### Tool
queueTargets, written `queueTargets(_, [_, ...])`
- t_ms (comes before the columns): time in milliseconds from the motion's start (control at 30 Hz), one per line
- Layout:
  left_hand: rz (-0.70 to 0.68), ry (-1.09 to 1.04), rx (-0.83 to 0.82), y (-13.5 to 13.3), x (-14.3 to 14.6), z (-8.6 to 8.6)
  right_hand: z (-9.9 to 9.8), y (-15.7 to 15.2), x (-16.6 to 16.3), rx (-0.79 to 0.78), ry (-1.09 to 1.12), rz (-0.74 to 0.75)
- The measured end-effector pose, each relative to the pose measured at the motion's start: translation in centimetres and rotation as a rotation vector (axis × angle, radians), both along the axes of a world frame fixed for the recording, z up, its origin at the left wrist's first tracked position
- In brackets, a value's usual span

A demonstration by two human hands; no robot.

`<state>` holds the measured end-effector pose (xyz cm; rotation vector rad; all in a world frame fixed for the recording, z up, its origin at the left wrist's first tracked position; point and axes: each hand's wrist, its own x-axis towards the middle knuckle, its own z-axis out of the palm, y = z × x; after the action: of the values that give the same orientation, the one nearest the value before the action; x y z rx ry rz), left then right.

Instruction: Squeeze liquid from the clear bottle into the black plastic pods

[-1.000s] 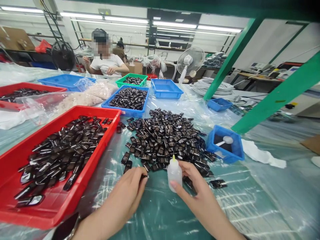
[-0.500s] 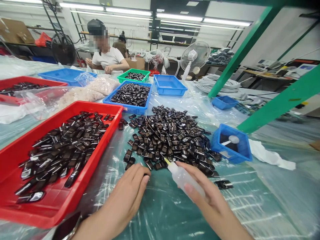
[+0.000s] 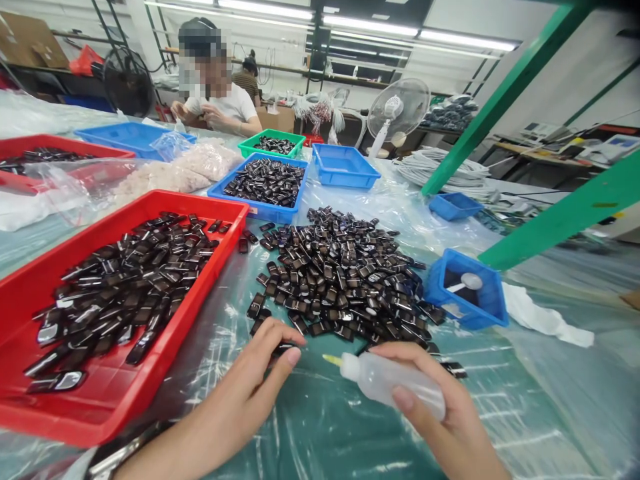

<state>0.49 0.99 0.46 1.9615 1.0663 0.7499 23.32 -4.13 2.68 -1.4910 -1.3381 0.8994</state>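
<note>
My right hand grips a small translucent squeeze bottle lying almost flat, its yellow nozzle pointing left toward my left hand. My left hand is closed in a pinch on a small black glossy part at the near edge of the pile. A big heap of the same black parts lies on the plastic-covered table just beyond both hands. A red tray at the left holds several more of these parts.
A blue tray of parts, a green tray and another blue tray sit farther back. A small blue bin stands to the right beside a white cloth. A person sits at the table's far end. Green frame beams cross the right side.
The bottle has tipped from upright to nearly horizontal and moved down and right in my right hand. My left hand stays at the pile's near edge, pinching a part.
</note>
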Motion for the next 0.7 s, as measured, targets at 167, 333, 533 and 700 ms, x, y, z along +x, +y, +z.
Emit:
queueTargets(167, [-0.03,-0.031,-0.055,-0.5,0.0,0.0,0.0,-0.1,0.0,-0.042,0.04,-0.015])
queueTargets(333, [-0.029,-0.047,-0.065,-0.5,-0.3,0.0,0.0,-0.1,0.1,-0.065,0.036,-0.02])
queueTargets(533, [-0.023,-0.03,-0.186,-1.3,-0.3,0.9,0.4,-0.1,-0.2,-0.034,0.096,-0.053])
queueTargets(700, [-0.047,-0.017,-0.151,-1.7,-0.4,1.3,0.5,-0.3,-0.1,-0.059,0.083,-0.05])
